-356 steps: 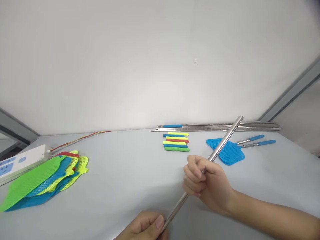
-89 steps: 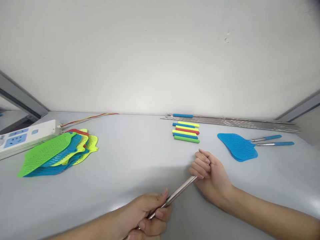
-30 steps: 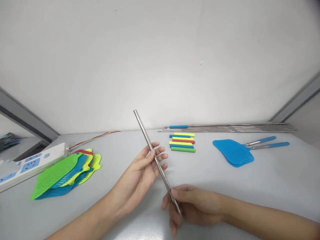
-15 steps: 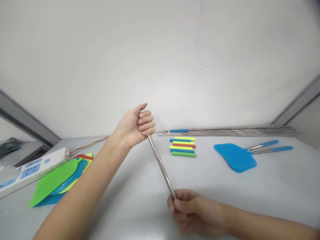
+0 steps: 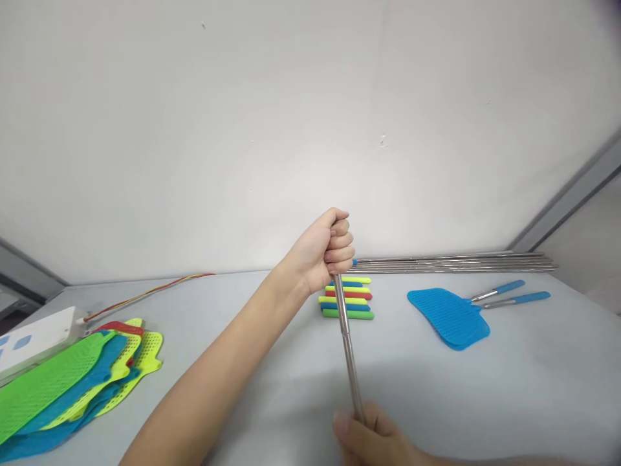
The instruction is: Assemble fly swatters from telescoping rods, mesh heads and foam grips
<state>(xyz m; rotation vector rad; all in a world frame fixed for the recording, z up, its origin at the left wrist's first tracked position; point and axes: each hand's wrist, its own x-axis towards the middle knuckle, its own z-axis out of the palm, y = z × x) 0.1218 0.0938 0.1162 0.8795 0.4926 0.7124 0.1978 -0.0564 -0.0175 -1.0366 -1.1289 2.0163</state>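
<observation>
Clasping the steel rod (image 5: 348, 356), the left hand (image 5: 324, 251) fists its top, the right hand (image 5: 376, 437) its base; its shaft shows bare, assembled swatters (image 5: 449, 315) at two o'clock.

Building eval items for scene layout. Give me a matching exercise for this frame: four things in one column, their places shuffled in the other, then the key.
Things
1. telescopic rod
2. blue swatters
3. pile of mesh heads
4. bundle of steel rods

Places
A. along the wall at the back of the table
B. fanned out at the left edge
C. near upright, left hand closed on its top, right hand on its bottom
D. flat on the right, handles pointing right

Pairs: 1-C, 2-D, 3-B, 4-A
</observation>
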